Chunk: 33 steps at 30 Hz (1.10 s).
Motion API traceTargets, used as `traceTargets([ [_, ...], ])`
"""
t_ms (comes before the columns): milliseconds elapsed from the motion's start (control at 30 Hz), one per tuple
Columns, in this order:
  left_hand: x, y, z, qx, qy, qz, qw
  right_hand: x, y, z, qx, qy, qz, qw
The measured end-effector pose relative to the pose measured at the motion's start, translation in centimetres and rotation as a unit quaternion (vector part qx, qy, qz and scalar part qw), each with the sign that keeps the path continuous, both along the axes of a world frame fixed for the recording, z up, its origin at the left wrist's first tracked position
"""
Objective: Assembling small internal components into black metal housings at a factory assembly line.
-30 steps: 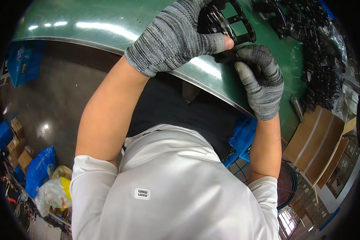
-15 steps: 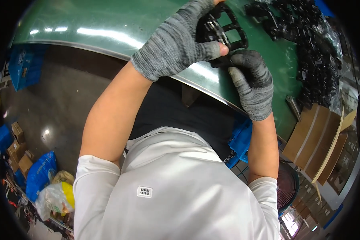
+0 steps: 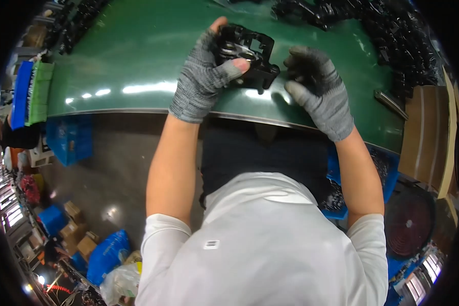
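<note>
My left hand (image 3: 204, 76), in a grey knitted glove with bare fingertips, is closed around a black open-framed part (image 3: 260, 66), shaped somewhat like a bicycle pedal. The thumb presses on its near face beside some silvery round pieces. The part is held above the green tabletop (image 3: 137, 61), close to its front edge. To the right, my right hand (image 3: 319, 86) in a similar glove is apart from the part, thumb and fingers spread with a gap between them. Nothing shows in its grasp; the inside of the fingers is dark and partly hidden.
Many black parts (image 3: 403, 46) are heaped along the table's right and far side. A metal bar (image 3: 391, 104) lies by the right edge, beside cardboard (image 3: 423, 132). Green and blue bins (image 3: 40, 92) stand at the left end. A fan (image 3: 409, 223) is at lower right.
My right hand has come away from the black part and opened. My left hand still holds the part, now turned differently. The whole view has shifted, showing more of the table's left end.
</note>
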<state>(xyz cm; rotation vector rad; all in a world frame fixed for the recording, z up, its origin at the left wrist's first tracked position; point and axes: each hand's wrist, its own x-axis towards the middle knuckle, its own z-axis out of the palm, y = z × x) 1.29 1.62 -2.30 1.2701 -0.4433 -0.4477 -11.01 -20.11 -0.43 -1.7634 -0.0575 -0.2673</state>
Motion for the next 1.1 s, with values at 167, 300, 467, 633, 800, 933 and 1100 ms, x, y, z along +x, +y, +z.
traceTargets([
  [167,-2.0,-0.4,0.4,-0.143,0.142,-0.079,0.976,-2.0,1.5,1.4,-0.013,-0.037,-0.005,0.999],
  [300,-3.4,0.5,0.5,-0.226,0.191,-0.117,0.948,-2.5,2.7,2.9,-0.095,-0.111,-0.008,0.989],
  [467,-4.2,-0.4,0.8,-0.290,0.204,-0.129,0.926,-2.1,3.6,5.0,-0.158,-0.190,0.005,0.969],
  [633,-5.4,0.2,1.0,-0.290,0.214,-0.117,0.925,-1.4,4.5,6.2,-0.207,-0.217,0.035,0.953],
  [800,-5.2,0.9,2.2,-0.229,0.169,-0.086,0.955,-1.2,3.4,6.0,-0.297,-0.196,0.041,0.933],
  [933,-5.0,1.4,1.4,-0.162,0.072,-0.039,0.983,-0.8,3.4,4.6,-0.251,-0.199,0.022,0.947],
  [1100,-4.2,2.3,3.2,-0.069,-0.030,0.016,0.997,1.0,2.8,3.1,-0.303,-0.180,0.025,0.936],
])
